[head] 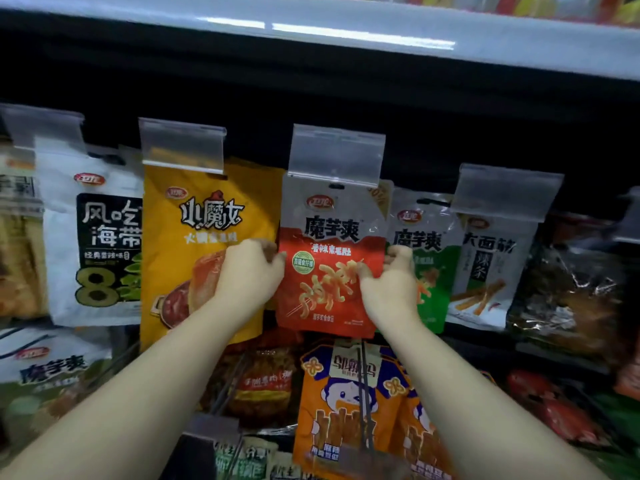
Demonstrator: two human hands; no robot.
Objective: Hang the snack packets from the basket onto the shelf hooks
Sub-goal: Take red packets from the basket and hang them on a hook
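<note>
Both hands applied to red packet (330,271): left hand (247,271) pinched on left edge, right hand (389,277) curled on right edge. Packet held upright, long axis vertical, top hole just below tag (336,154); hook not visible.

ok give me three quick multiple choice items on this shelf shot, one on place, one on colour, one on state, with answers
1. What hangs directly left of the red packet?
A. yellow packet
B. green packet
C. orange monkey packet

2. What colour is the lower half of the packet being held?
A. blue
B. red
C. black

3. How are the hands placed?
A. both hanging idle
B. only one touching
C. one gripping each side edge

Answers:
1 A, the yellow packet is its left neighbour.
2 B, red below a white top.
3 C, left hand and right hand grip opposite edges.
</note>
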